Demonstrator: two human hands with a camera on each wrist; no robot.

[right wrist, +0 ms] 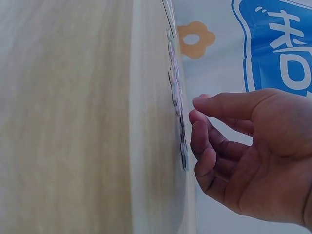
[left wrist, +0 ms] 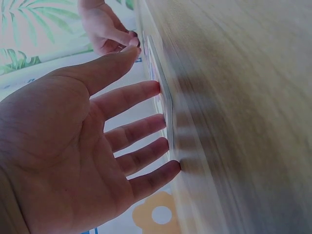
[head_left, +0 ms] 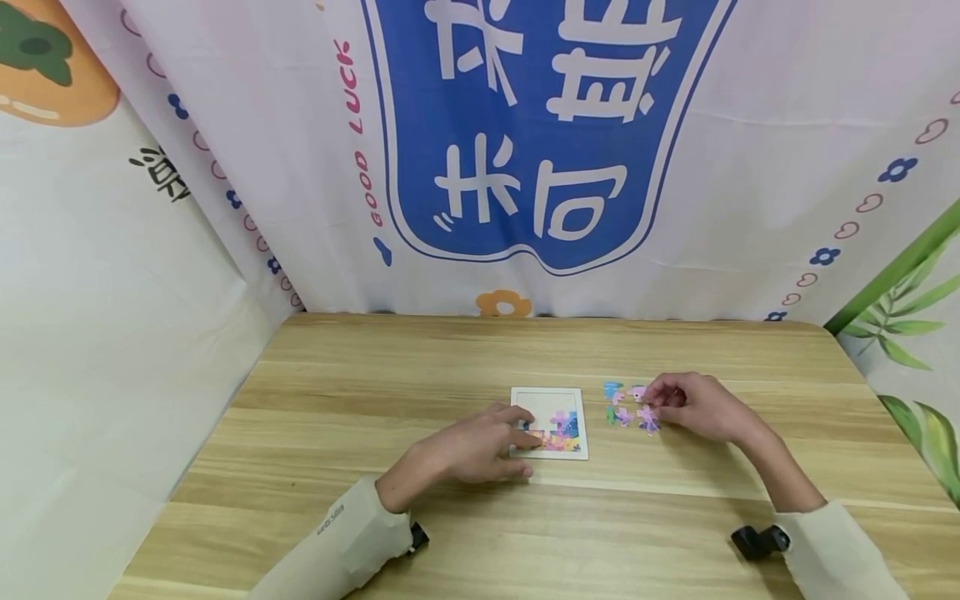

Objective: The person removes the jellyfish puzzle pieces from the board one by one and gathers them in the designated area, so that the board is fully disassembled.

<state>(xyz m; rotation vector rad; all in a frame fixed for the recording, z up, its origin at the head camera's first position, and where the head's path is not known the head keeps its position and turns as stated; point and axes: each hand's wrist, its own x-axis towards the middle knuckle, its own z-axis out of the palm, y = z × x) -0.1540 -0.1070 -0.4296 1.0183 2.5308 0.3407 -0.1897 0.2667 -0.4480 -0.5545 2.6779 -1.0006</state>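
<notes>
A white-framed jigsaw puzzle tray (head_left: 550, 455) lies flat on the table, its lower and right parts holding colourful pieces and its upper left showing a bare base. My left hand (head_left: 480, 446) rests over the tray's left edge with fingers spread and nearly straight; in the left wrist view the fingertips (left wrist: 158, 122) touch or nearly touch the tray. Right of the tray lie several loose puzzle pieces (head_left: 619, 416) in pink, blue and green. Beside them is my right hand (head_left: 701, 406), fingers loosely bent. In the right wrist view, no piece shows between its thumb and fingers (right wrist: 200, 139).
The wooden table (head_left: 337, 375) reaches back to a white printed curtain (head_left: 315, 183) with a blue panel. Another white cloth (head_left: 127, 333) hangs along the left side. Black wrist devices (head_left: 759, 542) sit at both sleeve cuffs.
</notes>
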